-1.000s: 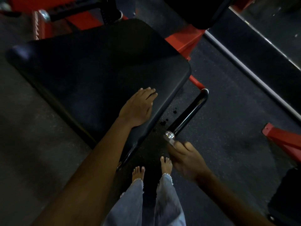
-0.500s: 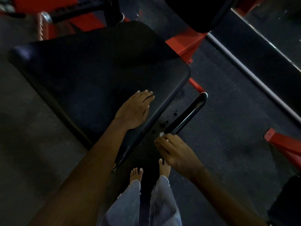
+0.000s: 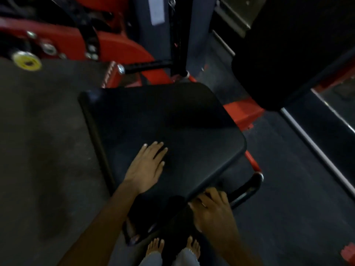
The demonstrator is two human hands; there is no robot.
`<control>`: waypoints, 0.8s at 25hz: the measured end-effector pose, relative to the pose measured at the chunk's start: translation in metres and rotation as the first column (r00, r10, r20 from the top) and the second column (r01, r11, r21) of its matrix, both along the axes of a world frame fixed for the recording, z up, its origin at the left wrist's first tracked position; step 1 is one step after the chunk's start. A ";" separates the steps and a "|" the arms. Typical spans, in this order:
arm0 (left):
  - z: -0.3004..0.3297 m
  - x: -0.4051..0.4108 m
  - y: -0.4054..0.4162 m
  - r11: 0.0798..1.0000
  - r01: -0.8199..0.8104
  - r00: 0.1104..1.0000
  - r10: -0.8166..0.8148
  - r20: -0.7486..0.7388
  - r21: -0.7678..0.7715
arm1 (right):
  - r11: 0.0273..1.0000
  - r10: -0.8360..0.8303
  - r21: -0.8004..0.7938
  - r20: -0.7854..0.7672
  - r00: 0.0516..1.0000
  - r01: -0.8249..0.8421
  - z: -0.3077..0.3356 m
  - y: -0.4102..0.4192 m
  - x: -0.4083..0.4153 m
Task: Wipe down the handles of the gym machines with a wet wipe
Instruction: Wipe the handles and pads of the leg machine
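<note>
Leaning on the seat pad, the left hand lies flat, fingers spread. Right hand curls around the handle beside the seat; any wipe is hidden. That bar looks rigid, slick; grip it wrapped.
</note>
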State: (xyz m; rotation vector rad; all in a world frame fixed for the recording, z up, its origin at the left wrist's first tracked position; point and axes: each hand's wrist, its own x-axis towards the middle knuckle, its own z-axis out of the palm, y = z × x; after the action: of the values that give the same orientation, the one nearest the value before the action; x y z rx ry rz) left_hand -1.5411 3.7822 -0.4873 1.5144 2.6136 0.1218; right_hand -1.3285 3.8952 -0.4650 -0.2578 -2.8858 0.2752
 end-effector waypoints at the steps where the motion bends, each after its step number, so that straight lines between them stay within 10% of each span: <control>1: 0.005 -0.017 -0.008 0.995 -0.104 0.994 0.104 -0.020 0.004 | 0.999 -0.027 -0.040 -0.016 1.000 0.026 0.005 0.008 -0.015; 7: 0.023 -0.110 -0.024 0.894 -0.436 0.898 0.440 -0.020 0.102 | 0.750 -0.174 -0.661 -0.156 0.972 0.028 0.041 0.044 -0.187; 20: -0.012 -0.189 -0.015 0.842 -0.515 0.854 0.519 0.019 0.161 | 0.930 -0.063 -0.368 -0.159 0.985 0.000 0.003 0.071 -0.493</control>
State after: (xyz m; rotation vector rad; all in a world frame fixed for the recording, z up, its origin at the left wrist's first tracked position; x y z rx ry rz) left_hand -1.7305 3.7668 -0.4994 0.7956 3.0272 0.3714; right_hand -1.8214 3.9659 -0.4624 -0.3266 -2.6412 0.7941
